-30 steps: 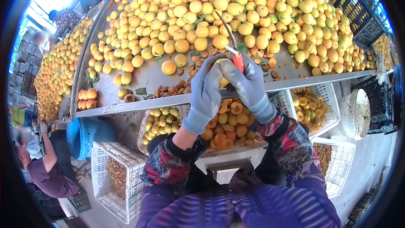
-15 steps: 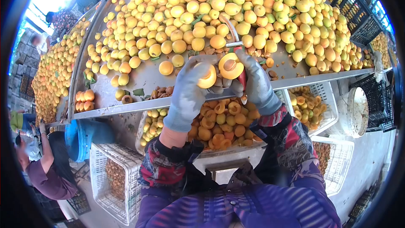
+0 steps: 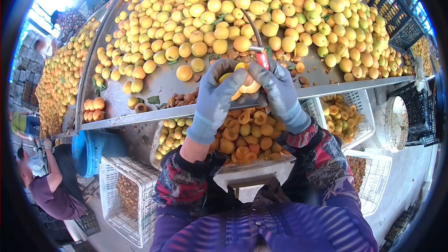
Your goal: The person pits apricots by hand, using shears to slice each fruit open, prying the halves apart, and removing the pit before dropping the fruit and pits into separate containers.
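My gloved left hand [image 3: 211, 98] is closed around a split apricot [image 3: 252, 87], held over the front edge of the metal table. My gloved right hand [image 3: 281, 94] grips a hooked knife by its red handle [image 3: 262, 60], with the curved blade [image 3: 254, 27] pointing up and away from me. The right thumb and fingers press at the cut fruit, close against the left fingers. The gloves cover much of the apricot, and its pit is largely hidden. Directly below both hands sits a heap of pitted apricot halves [image 3: 247, 133].
Whole apricots [image 3: 196, 23] are piled across the metal table [image 3: 114, 91]. Loose pits [image 3: 182, 99] lie near its front edge. White crates [image 3: 109, 196] and a blue bucket [image 3: 84, 154] stand below. A seated person [image 3: 56, 196] works at the left, and black crates [image 3: 394, 14] are at the right.
The hands have come together over the apricot, whose halves were apart with the pit exposed in one. The knife blade has turned more upright, and the right thumb now reaches onto the fruit.
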### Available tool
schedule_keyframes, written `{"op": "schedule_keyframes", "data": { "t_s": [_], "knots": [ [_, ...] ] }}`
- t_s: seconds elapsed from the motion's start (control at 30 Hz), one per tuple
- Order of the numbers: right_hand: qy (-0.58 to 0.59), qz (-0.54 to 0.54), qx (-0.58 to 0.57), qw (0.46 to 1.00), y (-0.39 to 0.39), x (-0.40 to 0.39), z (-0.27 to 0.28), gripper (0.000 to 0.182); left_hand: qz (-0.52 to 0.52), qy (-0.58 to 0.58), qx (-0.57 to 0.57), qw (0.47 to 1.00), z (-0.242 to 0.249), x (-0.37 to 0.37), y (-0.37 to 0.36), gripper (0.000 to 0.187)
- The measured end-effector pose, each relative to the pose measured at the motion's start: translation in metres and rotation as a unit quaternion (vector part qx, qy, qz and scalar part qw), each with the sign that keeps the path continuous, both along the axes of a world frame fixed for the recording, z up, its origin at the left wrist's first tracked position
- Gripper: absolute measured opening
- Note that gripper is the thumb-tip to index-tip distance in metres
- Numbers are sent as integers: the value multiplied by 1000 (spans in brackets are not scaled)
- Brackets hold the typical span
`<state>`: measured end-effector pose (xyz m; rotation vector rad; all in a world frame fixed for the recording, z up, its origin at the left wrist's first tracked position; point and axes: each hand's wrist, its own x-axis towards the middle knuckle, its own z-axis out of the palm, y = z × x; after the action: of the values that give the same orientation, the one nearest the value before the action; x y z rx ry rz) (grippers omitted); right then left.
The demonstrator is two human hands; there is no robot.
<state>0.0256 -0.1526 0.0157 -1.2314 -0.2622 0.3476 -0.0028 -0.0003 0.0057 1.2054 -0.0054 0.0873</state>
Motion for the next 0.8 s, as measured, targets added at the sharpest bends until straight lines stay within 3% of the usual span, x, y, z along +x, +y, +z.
{"op": "schedule_keyframes", "data": {
  "t_s": [0.07, 0.13, 0.37, 0.57, 0.67, 0.8],
  "knots": [
    [-7, -21, 16, 1000, 0, -3, 1, 21, 9, -66, 63, 996, -3, 1, -5, 24],
    [29, -25, 29, 999, 0, -6, 3, 23, 14, -56, -30, 998, -3, -1, -11, 23],
    [78, 33, 86, 993, -9, -1, -11, 40, 27, -71, -53, 996, -9, -3, -20, 24],
    [59, -36, 8, 998, 4, -11, 7, 25, 87, -65, -44, 993, -4, 0, -19, 33],
    [37, 1, 5, 999, -1, -6, 3, 19, 81, -85, -1, 993, -5, 2, -8, 35],
    [80, -14, 16, 997, -2, -9, 11, 24, -8, -93, 1, 996, -1, 1, 1, 33]
  ]
}}
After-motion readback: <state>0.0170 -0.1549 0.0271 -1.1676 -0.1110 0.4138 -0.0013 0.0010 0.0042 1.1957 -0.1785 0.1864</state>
